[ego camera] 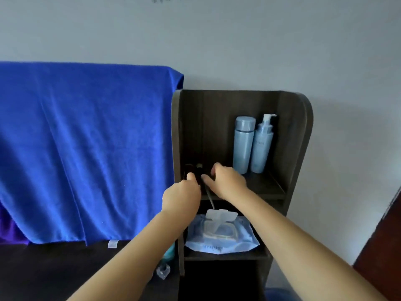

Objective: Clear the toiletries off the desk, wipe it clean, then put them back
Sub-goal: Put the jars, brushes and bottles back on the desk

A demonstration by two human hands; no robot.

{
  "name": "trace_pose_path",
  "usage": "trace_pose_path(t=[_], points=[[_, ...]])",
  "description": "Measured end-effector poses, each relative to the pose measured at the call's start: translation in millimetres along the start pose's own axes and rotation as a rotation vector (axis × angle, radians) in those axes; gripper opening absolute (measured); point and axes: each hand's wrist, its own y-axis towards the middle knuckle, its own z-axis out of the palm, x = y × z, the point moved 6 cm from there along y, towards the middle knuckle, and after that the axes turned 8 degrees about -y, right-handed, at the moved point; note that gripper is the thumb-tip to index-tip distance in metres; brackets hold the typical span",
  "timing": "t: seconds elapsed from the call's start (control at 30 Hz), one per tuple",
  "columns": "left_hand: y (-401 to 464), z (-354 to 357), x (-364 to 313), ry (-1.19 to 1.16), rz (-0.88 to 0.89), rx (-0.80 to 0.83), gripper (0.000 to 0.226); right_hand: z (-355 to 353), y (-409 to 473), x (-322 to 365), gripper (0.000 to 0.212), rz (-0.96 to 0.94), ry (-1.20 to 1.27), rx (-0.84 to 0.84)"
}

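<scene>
Clearing barely begun; left hand and right hand pinch dark makeup brushes on shelf; two blue bottles remain far right; wiping, restocking left.

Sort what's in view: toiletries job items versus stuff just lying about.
Job: two pale blue bottles, dark brushes under both hands, wet wipes pack, shelf unit.
Lying about: blue towel, small clear bottle.

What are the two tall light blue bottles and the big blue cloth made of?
The two tall light blue bottles look like smooth plastic with a soft sheen, though frosted glass is possible. The big blue cloth seems to be soft microfibre towel: it drapes in folds and looks matte.
</scene>
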Motion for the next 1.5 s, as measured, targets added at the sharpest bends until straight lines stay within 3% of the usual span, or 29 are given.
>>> trace_pose_path(t=[0.13, 0.3, 0.37, 0.53, 0.63, 0.7, 0.83, 0.97, 1.17, 1.33, 1.5], points=[[6.5, 10.5, 4.5, 0.003, -0.109, 0.064, 0.019, 9.9, 6.1, 1.9, 0.036, -0.006, -0.035, 0.057], [-6.0, 3.7, 6.7, -0.098, -0.131, 0.031, 0.021, 10.4, 3.1, -9.3, 0.028, 0.011, 0.028, 0.048], [-16.8, -0.4, 9.8, -0.198, -0.102, -0.005, 0.024, 5.1, -2.7, -16.1, 0.034, 0.008, 0.119, -0.003], [-54.6, -13.7, 40.1, -0.747, 0.01, -0.192, 0.013, -28.3, -39.0, -13.5, 0.02, -0.061, 0.498, -0.256], [-72.0, -18.7, 74.3, -0.882, -0.014, -0.277, 0.011, -44.8, -68.7, 12.2, 0.014, -0.189, 0.65, -0.386], [-80.7, -14.1, 98.6, -0.884, -0.026, -0.292, 0.02, -39.7, -84.4, 35.3, 0.01, -0.244, 0.725, -0.385], [-106.4, 13.5, 152.9, -0.866, -0.102, -0.29, 0.009, 14.2, -102.6, 90.0, 0.009, -0.284, 0.759, -0.316], [-133.0, 56.2, 223.2, -0.83, -0.289, -0.251, 0.009, 106.6, -107.8, 138.2, 0.012, -0.18, 0.736, -0.157], [-148.1, 141.1, 304.0, -0.639, -0.541, 0.179, 0.016, 241.1, -94.2, 177.2, 0.017, 0.161, 0.521, 0.187], [-131.0, 187.6, 331.0, -0.516, -0.552, 0.363, 0.024, 298.3, -74.8, 205.9, 0.027, 0.232, 0.219, 0.296], [-114.8, 215.2, 338.1, -0.328, -0.441, 0.51, 0.02, 331.9, -57.5, 222.3, 0.028, 0.239, 0.026, 0.51]])
